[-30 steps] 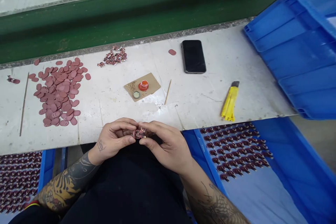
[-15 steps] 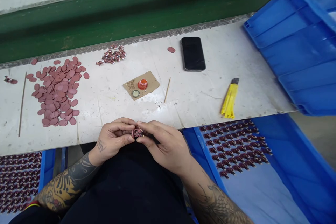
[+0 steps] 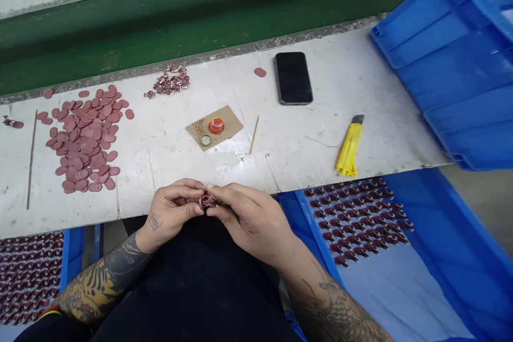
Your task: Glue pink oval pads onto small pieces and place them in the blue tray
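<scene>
My left hand and my right hand meet over my lap at the near edge of the white table. Both pinch one small maroon piece between thumb and fingertips. A heap of flat maroon oval discs lies on the table to the left. A smaller pile of maroon-and-white pieces sits at the back. In front of my hands lies a cardboard scrap with an orange cap and a bottle cap on it.
A black phone, a yellow utility knife, a thin wooden stick and a long stick lie on the table. Blue crates are stacked at right. Blue trays below hold rows of finished pieces.
My hands stay together on the small piece, the fingers shifting slightly. The view has drifted a little, so the table items sit slightly higher.
</scene>
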Demonstrator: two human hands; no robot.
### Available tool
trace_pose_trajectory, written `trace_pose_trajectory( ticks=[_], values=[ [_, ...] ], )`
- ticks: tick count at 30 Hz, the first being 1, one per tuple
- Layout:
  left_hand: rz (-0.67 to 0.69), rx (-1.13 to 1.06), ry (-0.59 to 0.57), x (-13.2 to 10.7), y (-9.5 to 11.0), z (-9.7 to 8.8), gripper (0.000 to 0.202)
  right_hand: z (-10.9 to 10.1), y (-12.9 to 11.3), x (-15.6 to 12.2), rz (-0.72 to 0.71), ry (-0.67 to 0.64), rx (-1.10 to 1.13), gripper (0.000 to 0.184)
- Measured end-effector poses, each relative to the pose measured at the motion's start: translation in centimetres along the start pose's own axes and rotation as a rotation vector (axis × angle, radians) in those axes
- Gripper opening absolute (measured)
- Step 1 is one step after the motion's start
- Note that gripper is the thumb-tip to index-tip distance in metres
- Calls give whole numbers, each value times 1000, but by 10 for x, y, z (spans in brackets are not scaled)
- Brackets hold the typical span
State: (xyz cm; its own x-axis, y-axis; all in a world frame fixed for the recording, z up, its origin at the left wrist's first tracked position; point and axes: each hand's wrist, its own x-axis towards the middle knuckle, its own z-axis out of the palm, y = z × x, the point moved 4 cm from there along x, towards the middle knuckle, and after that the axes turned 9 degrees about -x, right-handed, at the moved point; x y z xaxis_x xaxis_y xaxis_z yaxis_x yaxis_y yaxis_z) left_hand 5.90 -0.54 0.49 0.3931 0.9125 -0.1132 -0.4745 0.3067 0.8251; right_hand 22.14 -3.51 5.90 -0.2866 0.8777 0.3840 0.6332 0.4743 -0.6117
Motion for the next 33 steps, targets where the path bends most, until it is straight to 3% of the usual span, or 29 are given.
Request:
trace_pose_trajectory(
  ticks=[10, 33],
  values=[
    [22, 14, 52, 0, 2, 0, 23, 1, -3, -1, 19, 19, 20, 35],
    [79, 92, 38, -4, 7, 1, 19, 3, -4, 0, 11, 39, 51, 33]
  ],
)
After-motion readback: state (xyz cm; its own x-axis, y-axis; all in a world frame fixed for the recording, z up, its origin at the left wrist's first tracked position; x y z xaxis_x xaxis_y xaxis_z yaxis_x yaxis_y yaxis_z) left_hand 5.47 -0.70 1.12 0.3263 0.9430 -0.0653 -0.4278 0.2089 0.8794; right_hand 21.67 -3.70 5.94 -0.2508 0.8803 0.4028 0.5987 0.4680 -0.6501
